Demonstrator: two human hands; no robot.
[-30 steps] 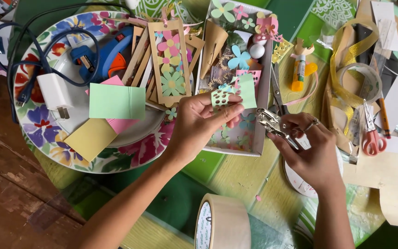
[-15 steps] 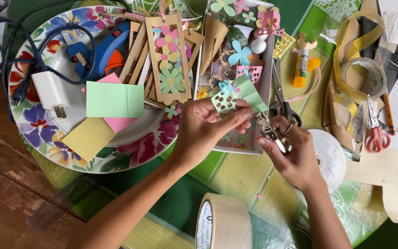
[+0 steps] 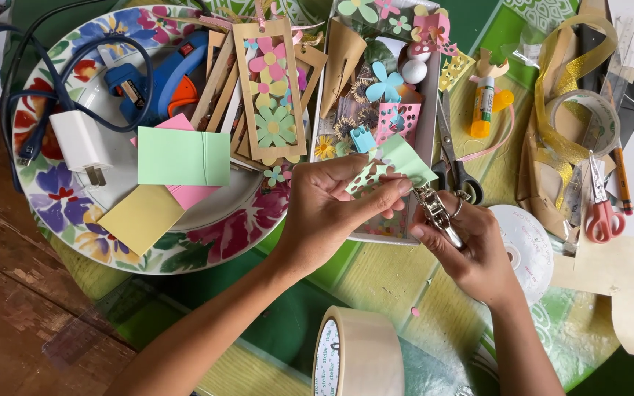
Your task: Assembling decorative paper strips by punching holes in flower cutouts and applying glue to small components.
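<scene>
Right hand (image 3: 471, 249) shifted left clutching one metal punch (image 3: 436, 213), left hand (image 3: 332, 209) pinching one green paper (image 3: 398, 163)

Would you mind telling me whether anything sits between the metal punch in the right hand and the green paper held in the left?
Nothing visible does. The left hand pinches the green paper, already full of cut-outs, and the metal punch in the right hand sits right at its lower right edge; whether they touch is unclear.
</scene>
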